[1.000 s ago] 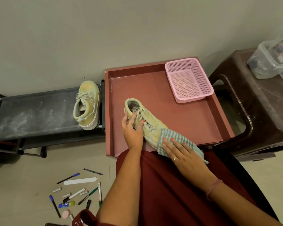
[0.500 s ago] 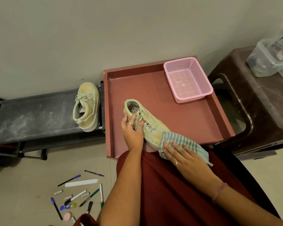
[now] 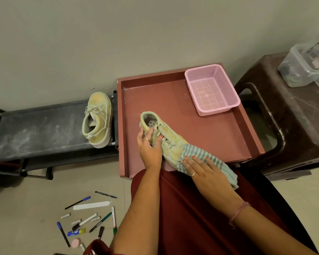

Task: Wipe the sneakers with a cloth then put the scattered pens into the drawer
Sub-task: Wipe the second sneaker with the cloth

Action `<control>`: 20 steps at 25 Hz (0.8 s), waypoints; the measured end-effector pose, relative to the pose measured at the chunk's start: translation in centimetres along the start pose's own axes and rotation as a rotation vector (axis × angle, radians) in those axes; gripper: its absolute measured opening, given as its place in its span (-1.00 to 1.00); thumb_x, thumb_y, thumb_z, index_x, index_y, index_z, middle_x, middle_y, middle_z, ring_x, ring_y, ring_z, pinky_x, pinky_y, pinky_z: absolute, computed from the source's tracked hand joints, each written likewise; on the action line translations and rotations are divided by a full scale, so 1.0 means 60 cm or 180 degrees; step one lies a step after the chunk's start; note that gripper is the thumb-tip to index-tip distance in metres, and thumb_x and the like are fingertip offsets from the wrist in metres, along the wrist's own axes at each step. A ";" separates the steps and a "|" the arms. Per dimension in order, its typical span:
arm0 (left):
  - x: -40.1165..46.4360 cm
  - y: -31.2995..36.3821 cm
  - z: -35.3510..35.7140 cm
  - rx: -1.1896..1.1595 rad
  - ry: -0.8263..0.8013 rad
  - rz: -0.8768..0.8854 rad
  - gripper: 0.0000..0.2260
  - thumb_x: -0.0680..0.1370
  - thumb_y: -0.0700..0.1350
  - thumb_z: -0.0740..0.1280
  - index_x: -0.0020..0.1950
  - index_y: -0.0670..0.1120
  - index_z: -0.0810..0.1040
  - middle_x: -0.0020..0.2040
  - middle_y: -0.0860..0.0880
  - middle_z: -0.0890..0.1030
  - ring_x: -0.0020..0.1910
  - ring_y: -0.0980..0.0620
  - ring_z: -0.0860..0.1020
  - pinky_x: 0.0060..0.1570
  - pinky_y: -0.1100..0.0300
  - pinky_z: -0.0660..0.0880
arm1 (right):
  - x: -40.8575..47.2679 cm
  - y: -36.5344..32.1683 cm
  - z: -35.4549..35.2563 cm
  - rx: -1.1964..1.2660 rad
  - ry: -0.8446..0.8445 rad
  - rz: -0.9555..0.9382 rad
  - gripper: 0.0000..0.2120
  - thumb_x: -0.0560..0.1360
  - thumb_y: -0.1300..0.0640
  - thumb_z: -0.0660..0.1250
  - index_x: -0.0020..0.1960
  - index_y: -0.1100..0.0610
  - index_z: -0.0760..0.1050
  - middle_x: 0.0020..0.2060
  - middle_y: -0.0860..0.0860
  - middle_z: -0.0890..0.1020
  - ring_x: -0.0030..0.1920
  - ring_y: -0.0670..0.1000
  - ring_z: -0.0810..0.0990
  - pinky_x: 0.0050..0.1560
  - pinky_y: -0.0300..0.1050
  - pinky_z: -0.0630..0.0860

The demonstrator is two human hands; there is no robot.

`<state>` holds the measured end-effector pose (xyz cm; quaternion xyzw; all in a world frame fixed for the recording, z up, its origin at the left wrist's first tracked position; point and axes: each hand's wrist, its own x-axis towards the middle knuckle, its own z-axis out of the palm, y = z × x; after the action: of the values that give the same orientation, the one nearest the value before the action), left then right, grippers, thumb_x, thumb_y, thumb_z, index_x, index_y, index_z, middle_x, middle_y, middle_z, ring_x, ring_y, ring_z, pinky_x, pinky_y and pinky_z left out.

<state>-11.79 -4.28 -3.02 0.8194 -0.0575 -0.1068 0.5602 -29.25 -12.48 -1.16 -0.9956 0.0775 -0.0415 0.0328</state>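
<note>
Fingers of the left hand point(image 3: 150, 150) curl round a pale green lace-up sneaker point(image 3: 164, 139) in the red drawer point(image 3: 210, 126); the right hand point(image 3: 204, 172), fingers flat, presses a striped green cloth point(image 3: 201, 156) over its toe, scattered pens point(image 3: 88, 218) lying at eight o'clock.

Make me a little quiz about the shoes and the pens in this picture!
1. True or false: both sneakers are in the red drawer.
2. Which hand presses the striped cloth on the sneaker's toe? A) left B) right
3. Fill in: the pens lie on the ____.

Key:
1. False. One sneaker is in the drawer; the other sneaker sits on the black rack.
2. B, the right hand; the left hand holds the sneaker.
3. Floor.
</note>
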 end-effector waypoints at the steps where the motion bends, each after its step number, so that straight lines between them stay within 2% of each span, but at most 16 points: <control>1: 0.000 0.001 0.000 0.0003 -0.0001 0.0001 -0.63 0.51 -0.16 0.42 0.31 -0.03 0.53 0.43 0.02 0.31 0.40 0.05 0.35 0.34 -0.01 0.38 | 0.008 0.000 -0.003 0.0018 -0.0080 0.0034 -0.48 0.40 0.20 0.01 0.25 0.17 0.54 0.18 0.05 0.62 0.17 0.05 0.61 0.10 0.10 0.55; 4: 0.002 -0.002 0.000 0.0011 -0.0008 0.0023 -0.63 0.51 -0.16 0.42 0.31 -0.03 0.53 0.43 0.01 0.31 0.39 0.02 0.37 0.32 -0.03 0.40 | 0.052 -0.002 0.009 0.0165 -0.0320 0.0192 -0.47 0.38 0.23 0.00 0.26 0.16 0.53 0.20 0.03 0.61 0.19 0.03 0.60 0.07 0.05 0.57; 6: 0.001 -0.003 -0.001 0.0005 0.0003 0.0031 -0.62 0.50 -0.17 0.42 0.31 -0.03 0.54 0.43 0.01 0.32 0.40 0.02 0.35 0.33 -0.03 0.39 | 0.058 -0.001 0.013 0.0279 -0.0363 0.0262 -0.44 0.37 0.32 0.07 0.35 0.18 0.43 0.30 0.06 0.52 0.29 0.07 0.52 0.13 0.07 0.55; 8: 0.002 -0.003 -0.001 -0.0004 0.0006 -0.0007 -0.62 0.50 -0.16 0.43 0.31 -0.03 0.54 0.44 0.01 0.31 0.40 0.02 0.36 0.33 -0.04 0.38 | 0.029 0.000 0.016 0.0580 -0.0418 0.0487 -0.28 0.28 0.45 0.21 0.45 0.23 0.27 0.43 0.10 0.34 0.42 0.08 0.34 0.30 0.04 0.43; 9: 0.002 -0.002 -0.001 -0.0011 0.0000 -0.0017 -0.62 0.50 -0.16 0.43 0.31 -0.03 0.54 0.44 0.02 0.31 0.40 0.02 0.36 0.33 -0.04 0.39 | 0.010 -0.002 0.013 0.0895 -0.0469 0.0656 -0.20 0.27 0.49 0.22 0.50 0.25 0.15 0.49 0.09 0.19 0.47 0.04 0.20 0.40 -0.05 0.31; 10: 0.001 -0.001 0.000 -0.0016 -0.0007 -0.0017 -0.62 0.50 -0.15 0.42 0.31 -0.02 0.53 0.44 0.02 0.31 0.39 0.02 0.36 0.33 -0.03 0.39 | -0.002 -0.003 0.006 0.1285 -0.0530 0.0800 -0.16 0.31 0.52 0.19 0.53 0.23 0.00 0.52 0.04 0.01 0.50 -0.04 0.03 0.46 -0.14 0.19; 12: 0.000 0.001 0.000 -0.0002 -0.0006 -0.0010 -0.63 0.51 -0.15 0.42 0.32 -0.03 0.53 0.44 0.02 0.30 0.40 0.03 0.36 0.33 -0.02 0.39 | 0.005 0.002 -0.004 0.1857 -0.0637 0.0961 -0.16 0.39 0.52 0.11 0.54 0.15 -0.20 0.49 -0.09 -0.21 0.47 -0.15 -0.16 0.46 -0.21 0.15; 14: 0.000 0.002 -0.001 0.0029 -0.0025 -0.0018 -0.63 0.52 -0.15 0.41 0.33 -0.03 0.52 0.44 0.01 0.30 0.39 0.03 0.36 0.34 -0.01 0.38 | 0.046 0.017 -0.001 0.1977 -0.0864 0.1043 -0.17 0.41 0.51 0.09 0.54 0.15 -0.22 0.51 -0.08 -0.21 0.49 -0.14 -0.18 0.46 -0.22 0.10; 17: 0.000 0.001 0.000 0.0130 -0.0033 -0.0003 -0.62 0.52 -0.15 0.40 0.33 -0.04 0.52 0.44 -0.01 0.30 0.36 -0.04 0.39 0.31 -0.04 0.40 | 0.104 0.050 0.005 0.2172 -0.1309 0.1141 -0.25 0.48 0.46 0.09 0.54 0.19 -0.20 0.54 0.04 -0.15 0.54 0.00 -0.13 0.49 -0.20 -0.08; 20: 0.001 0.000 0.000 0.0109 -0.0008 -0.0013 -0.62 0.51 -0.16 0.41 0.33 -0.05 0.52 0.44 0.00 0.30 0.36 -0.05 0.40 0.31 -0.06 0.40 | 0.067 0.047 -0.008 0.2150 -0.1358 0.1045 -0.19 0.44 0.50 0.09 0.54 0.14 -0.23 0.53 0.00 -0.20 0.54 -0.03 -0.14 0.50 -0.18 0.00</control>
<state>-11.72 -4.30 -3.05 0.8288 -0.0584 -0.1079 0.5459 -25.75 -15.91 -0.59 -0.8897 0.2084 0.1479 0.3783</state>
